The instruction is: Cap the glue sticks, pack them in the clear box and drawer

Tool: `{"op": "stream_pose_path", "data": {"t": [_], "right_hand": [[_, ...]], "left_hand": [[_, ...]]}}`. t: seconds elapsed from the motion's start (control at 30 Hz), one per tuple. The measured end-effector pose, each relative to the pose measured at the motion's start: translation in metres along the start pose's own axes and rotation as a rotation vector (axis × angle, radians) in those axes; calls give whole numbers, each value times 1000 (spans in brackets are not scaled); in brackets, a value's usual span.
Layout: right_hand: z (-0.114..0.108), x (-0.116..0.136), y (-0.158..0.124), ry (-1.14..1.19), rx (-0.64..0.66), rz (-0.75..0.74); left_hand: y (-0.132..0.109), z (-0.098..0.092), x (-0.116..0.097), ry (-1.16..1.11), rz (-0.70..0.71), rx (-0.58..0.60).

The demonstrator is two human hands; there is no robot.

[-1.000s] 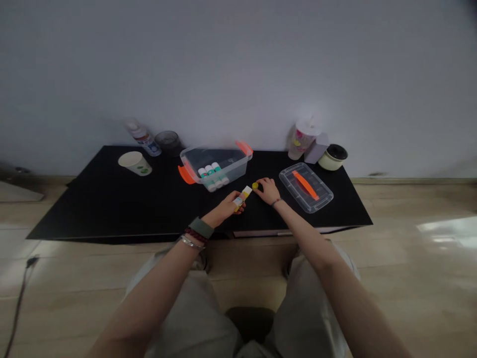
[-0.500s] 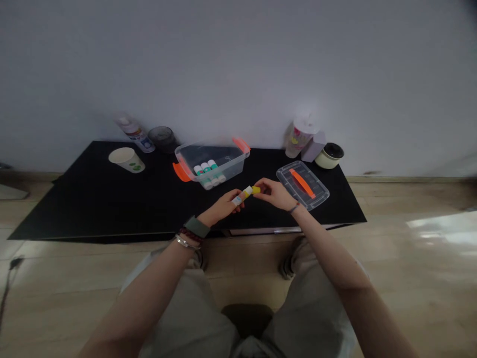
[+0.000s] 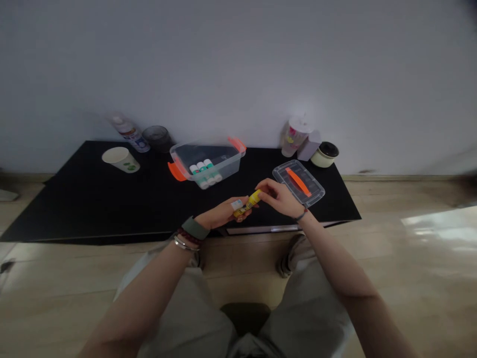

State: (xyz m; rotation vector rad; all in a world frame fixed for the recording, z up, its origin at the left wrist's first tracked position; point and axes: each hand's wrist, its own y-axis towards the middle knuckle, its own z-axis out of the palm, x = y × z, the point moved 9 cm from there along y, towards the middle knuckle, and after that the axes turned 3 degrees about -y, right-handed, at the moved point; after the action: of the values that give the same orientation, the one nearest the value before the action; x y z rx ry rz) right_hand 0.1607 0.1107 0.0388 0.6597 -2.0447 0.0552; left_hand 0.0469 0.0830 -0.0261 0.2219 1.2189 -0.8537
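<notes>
My left hand (image 3: 225,212) is wrapped round the body of a yellow glue stick (image 3: 244,205), which tilts up to the right above the front of the black table. The fingertips of my right hand (image 3: 275,195) pinch its yellow cap (image 3: 255,196), which sits over the end of the tube. Part of the tube is hidden by my left fingers. Just beyond, a clear plastic box (image 3: 230,168) with orange latches stands open, with several white-and-green sticks (image 3: 204,173) lying side by side in it. Close to my right hand lies the box's clear lid (image 3: 316,190) with an orange handle.
On the black table (image 3: 74,209), a paper cup (image 3: 119,159), a spray can (image 3: 133,136) and a dark cup (image 3: 158,139) stand at the left. At the back right are a lidded plastic cup (image 3: 293,138), a pale box (image 3: 309,145) and a cream pot with a black lid (image 3: 325,155).
The yellow cap was apart from the stick's white end; now it covers that end. My right hand has come in against the tube. The view has shifted slightly.
</notes>
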Motion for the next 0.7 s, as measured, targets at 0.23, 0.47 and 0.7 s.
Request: {"op": "stream_pose_path", "data": {"t": [0.23, 0.47, 0.7], "right_hand": [[6, 17, 1, -90, -74, 2], [15, -1, 6, -168, -104, 61], [17, -2, 5, -172, -117, 95]], "left_hand": [[-2, 21, -10, 128, 139, 6], [6, 12, -6, 376, 266, -157], [3, 11, 4, 240, 169, -172]]}}
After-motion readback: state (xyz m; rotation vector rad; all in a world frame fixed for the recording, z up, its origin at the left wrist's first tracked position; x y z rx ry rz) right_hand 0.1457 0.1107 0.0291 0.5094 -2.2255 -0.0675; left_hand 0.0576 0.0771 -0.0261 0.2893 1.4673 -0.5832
